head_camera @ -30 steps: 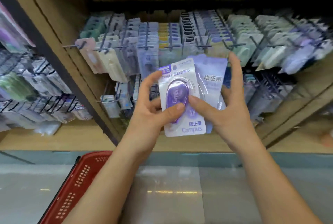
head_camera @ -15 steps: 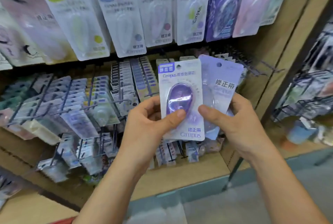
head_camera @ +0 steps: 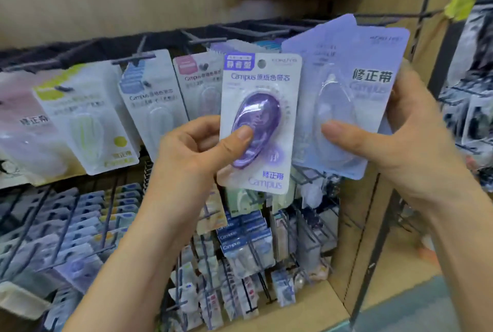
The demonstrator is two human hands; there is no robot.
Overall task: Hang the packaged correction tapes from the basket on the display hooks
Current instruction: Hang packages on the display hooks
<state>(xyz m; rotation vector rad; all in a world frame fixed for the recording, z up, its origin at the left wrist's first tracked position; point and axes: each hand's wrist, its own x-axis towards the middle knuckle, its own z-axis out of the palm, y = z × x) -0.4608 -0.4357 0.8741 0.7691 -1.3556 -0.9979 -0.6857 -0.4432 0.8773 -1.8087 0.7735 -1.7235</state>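
The upper row of display hooks [head_camera: 133, 59] on the left already carries hanging packs: a pale pink one [head_camera: 24, 123], a yellow-green one [head_camera: 88, 118], a blue-badged one [head_camera: 152, 102] and a pink-badged one [head_camera: 197, 83]. Whether any of these came from the basket cannot be told, and the basket itself is out of view.

Neither held pack is on a hook yet. The left hand [head_camera: 192, 150] pinches a white-carded correction tape [head_camera: 260, 123] with the thumb on the purple blister and the fingers behind, its hang hole free. The right hand [head_camera: 400, 145] grips a lavender pack [head_camera: 354, 97], thumb across the front and fingers curled behind the right edge. Offset edges at its top suggest more than one pack in that grip. Both packs are raised in front of the rack, near the upper row, so the hanging of these appears still to come.

The pale pink pack reads "修正带". The blue-badged and pink-badged cards each show "Campus" followed by blurred characters. The white card has a purple badge reading "静音型", a faint "KOKUYO" at its top right, "Campus 原纸色带芯" below that, and "修正带" over "Campus" at the bottom. The lavender pack shows a large "修正带" with a faint "Campus" beneath. The small blue-topped packs [head_camera: 240, 246] on the lower hooks also read "Campus".
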